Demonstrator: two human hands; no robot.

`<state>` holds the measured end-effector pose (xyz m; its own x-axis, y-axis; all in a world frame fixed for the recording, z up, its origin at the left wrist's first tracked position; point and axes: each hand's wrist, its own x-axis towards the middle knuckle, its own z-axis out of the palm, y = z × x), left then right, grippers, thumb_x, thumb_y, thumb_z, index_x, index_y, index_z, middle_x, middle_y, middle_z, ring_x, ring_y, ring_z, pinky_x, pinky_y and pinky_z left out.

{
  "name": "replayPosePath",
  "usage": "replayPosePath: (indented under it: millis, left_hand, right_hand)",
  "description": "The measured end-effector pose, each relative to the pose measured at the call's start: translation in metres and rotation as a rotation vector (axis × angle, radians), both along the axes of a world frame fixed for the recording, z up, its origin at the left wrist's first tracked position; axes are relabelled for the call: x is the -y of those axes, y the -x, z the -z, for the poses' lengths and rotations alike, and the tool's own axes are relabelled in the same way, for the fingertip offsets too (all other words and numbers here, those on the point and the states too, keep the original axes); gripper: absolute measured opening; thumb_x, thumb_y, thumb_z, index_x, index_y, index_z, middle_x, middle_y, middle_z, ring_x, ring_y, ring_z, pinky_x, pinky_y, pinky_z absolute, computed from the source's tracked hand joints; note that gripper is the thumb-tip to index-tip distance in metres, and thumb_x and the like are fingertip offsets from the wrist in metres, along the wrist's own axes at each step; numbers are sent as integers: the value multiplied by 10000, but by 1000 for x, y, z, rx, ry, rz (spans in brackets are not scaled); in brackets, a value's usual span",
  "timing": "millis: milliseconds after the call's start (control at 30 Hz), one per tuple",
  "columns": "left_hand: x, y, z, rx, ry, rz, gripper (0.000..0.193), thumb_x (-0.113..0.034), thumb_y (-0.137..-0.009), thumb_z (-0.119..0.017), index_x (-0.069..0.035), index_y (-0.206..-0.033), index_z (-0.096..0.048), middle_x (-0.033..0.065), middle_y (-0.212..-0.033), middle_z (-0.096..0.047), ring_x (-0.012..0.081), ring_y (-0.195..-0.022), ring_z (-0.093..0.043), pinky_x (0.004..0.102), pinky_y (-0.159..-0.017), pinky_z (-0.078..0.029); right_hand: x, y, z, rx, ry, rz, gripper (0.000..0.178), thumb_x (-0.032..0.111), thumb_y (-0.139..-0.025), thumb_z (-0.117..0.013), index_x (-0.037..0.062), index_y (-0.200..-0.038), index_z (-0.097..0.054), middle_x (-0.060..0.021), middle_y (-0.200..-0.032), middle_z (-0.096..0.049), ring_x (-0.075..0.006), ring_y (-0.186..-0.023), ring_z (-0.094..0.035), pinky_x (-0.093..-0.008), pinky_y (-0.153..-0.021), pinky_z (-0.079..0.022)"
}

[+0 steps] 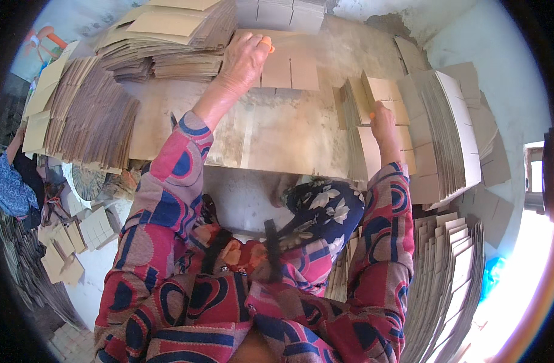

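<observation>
My left hand [245, 62] is stretched to the far side of the table, its fingers curled at the left part of a brown slotted cardboard sheet [292, 63]. An orange finger cover sits on one of its fingers. My right hand [383, 126] is closed at the edge of a slotted cardboard piece [386, 91] on a small standing stack at the table's right side. Orange shows at its thumb too. Its fingertips are partly hidden, so the exact grip is hard to see.
Tall cardboard stacks stand at the far left [168, 36], left [86, 115] and right [443, 133] of the wooden table [277, 133]. More stacked sheets [443, 272] stand on the floor at my right. Another person [13, 184] is at the left edge, near loose cardboard pieces [62, 248].
</observation>
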<state>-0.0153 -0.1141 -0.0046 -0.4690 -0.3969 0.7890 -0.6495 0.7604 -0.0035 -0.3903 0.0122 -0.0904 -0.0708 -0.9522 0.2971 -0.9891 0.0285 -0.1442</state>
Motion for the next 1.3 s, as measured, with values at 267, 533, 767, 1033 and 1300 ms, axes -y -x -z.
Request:
replayPosePath:
  millis: [267, 533, 767, 1033, 1300]
  left_hand:
    - [-110, -38, -82, 147, -77, -22, 39, -85, -792, -623, -55, -813, -610, 87, -763, -625, 265, -749, -608, 381, -651, -492]
    - [-129, -44, -6, 168, -661, 94, 65, -85, -797, -610, -24, -784, -627, 193, -784, -642, 389, -740, -631, 452, -631, -480]
    - [-122, -49, 3, 121, -716, 103, 120, -136, -765, -674, -22, -790, -643, 204, -755, -636, 405, -723, -628, 482, -634, -484]
    - [-126, -44, 9, 90, -699, 86, 91, -98, -742, -665, -11, -753, -639, 226, -721, -621, 411, -707, -624, 492, -633, -483]
    - [-128, -45, 0, 63, -710, 117, 82, -51, -725, -670, 12, -707, -621, 260, -688, -590, 434, -685, -611, 496, -605, -468]
  right_hand:
    - [-44, -45, -118, -12, 514, 96, 552, -34, -902, -516, 66, -1427, -379, -184, -987, -672, -289, -739, -685, -380, -638, -569]
    - [-98, -136, -242, 784, 525, -49, 468, -96, -855, -547, -8, -1315, -551, -132, -1185, -642, -104, -852, -655, -204, -608, -580]
    - [-102, -168, -235, 928, 300, -118, 477, -97, -852, -530, -51, -1327, -514, -166, -1206, -622, -131, -844, -668, -220, -569, -593]
    - [-89, -179, -221, 893, 193, -137, 498, -111, -824, -562, -37, -1316, -529, -181, -1301, -584, -120, -843, -678, -224, -547, -591]
    - [-85, -181, -225, 832, 171, -187, 510, -97, -809, -571, -28, -1313, -538, -173, -1241, -626, -114, -770, -669, -222, -538, -584]
